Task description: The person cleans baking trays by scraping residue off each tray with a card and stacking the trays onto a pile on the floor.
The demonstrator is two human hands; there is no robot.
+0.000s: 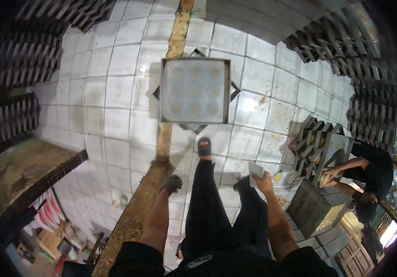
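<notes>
My right hand (263, 181) grips a flat, pale scraper (256, 171) by its edge, out in front of my right leg. In a dark grey glove, my left hand (173, 183) hangs low beside my left leg. Its fingers are too dark to make out, and no object shows in it. Ahead of my feet is a square metal tray (195, 91) with a raised rim and several faint round marks on its base. Corners of another tray (200, 129) stick out from beneath it, turned at an angle. Neither hand touches the trays.
Stacks of crossed trays stand at left (9, 115) and right (378, 115). A co-worker (376, 173) bends at the right over a smaller tray stack (318, 145), hands on something yellowish. A worn ledge (136, 212) runs beside my left leg. White tiles (120, 92) cover the floor.
</notes>
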